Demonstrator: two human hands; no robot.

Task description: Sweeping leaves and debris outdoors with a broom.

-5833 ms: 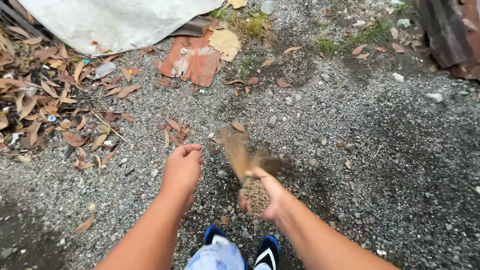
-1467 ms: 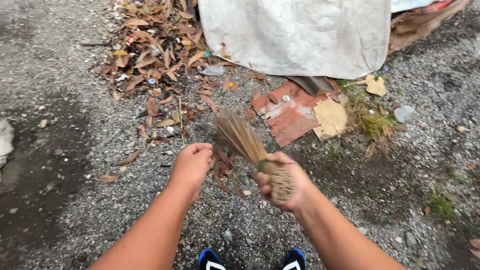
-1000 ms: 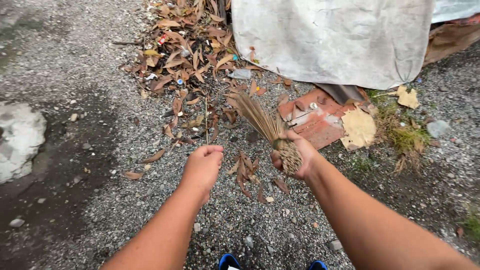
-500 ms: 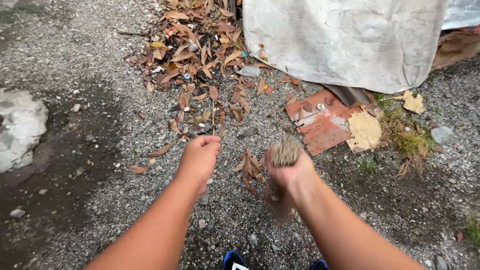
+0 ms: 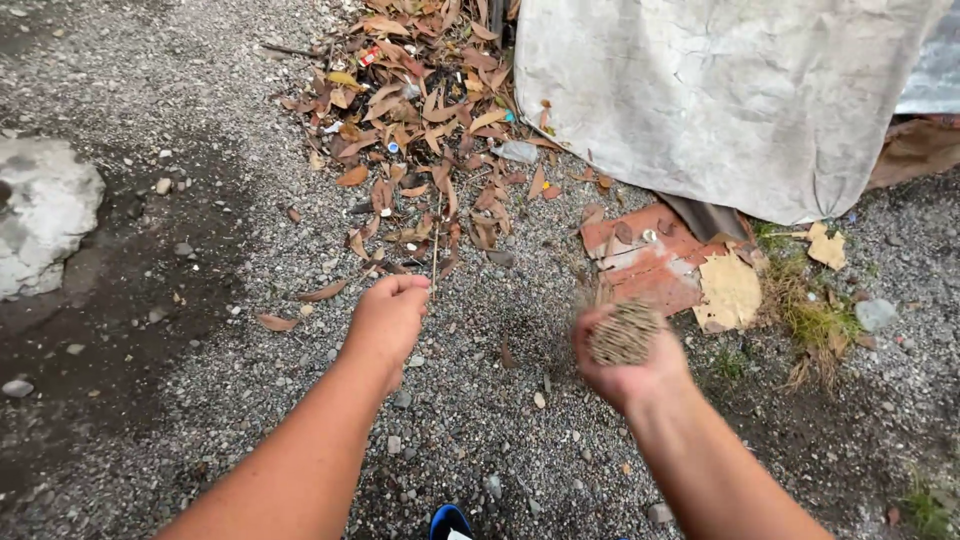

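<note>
Viewed from above, over gravel ground [image 5: 150, 420].

Far left, at 9 o'clock: pale lump of broken concrete [image 5: 40, 215], resting on a dark damp patch [image 5: 110, 330]. Small loose stones scattered beside it.

Left of centre: left hand [image 5: 388, 318] extended forward at the end of a bare forearm, fingers curled into a loose fist, palm down. Nothing seen inside the fist; whether anything is held cannot be told. Poised above the gravel, just short of the nearest leaves.

At 12 o'clock from that hand: heap of dry brown leaves [image 5: 420, 120] with small bits of litter mixed in, trailing down toward the hand. One thin stick [image 5: 436, 250] lying upright in the frame, just beyond the knuckles.

Right of centre: right hand [image 5: 625, 362] clamped around the bound end of a stick broom [image 5: 624, 332]. Cut stub ends of the bundle facing the camera; bristle end pointing away and blurred, its contact with the ground not discernible. Hands well apart.

At 1 o'clock from the right hand: broken reddish sheet [image 5: 640, 255] flat on the gravel, with a torn tan scrap [image 5: 730, 292] beside it. Above these, at 1 to 2 o'clock: large grey-white tarpaulin [image 5: 730, 90], draped. Tuft of grass [image 5: 815, 320] at 3 o'clock.

Bottom edge, at 6 o'clock: toe of a blue shoe [image 5: 448, 522].
</note>
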